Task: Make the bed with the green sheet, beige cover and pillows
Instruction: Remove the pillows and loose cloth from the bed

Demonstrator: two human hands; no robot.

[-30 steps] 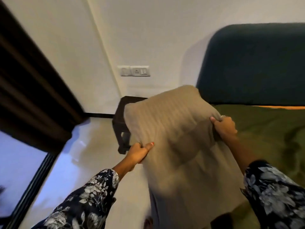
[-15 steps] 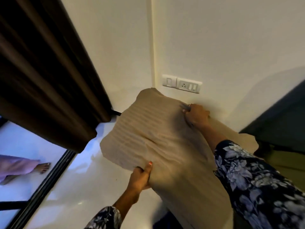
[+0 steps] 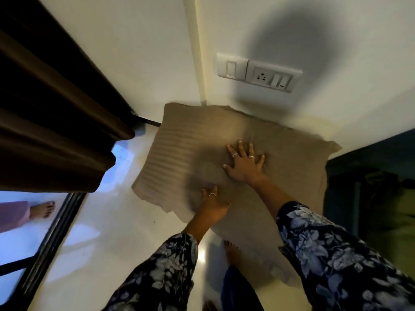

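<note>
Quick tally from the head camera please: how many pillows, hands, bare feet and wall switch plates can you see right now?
Beige pillow: 1
Hands: 2, left hand and right hand, both flat on the pillow
Bare feet: 2, one by the window track, one below the pillow
Switch plate: 1
Total: 6

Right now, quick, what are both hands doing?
Left hand: open, flat on the beige pillow.
Right hand: open, fingers spread, pressing the pillow.
</note>
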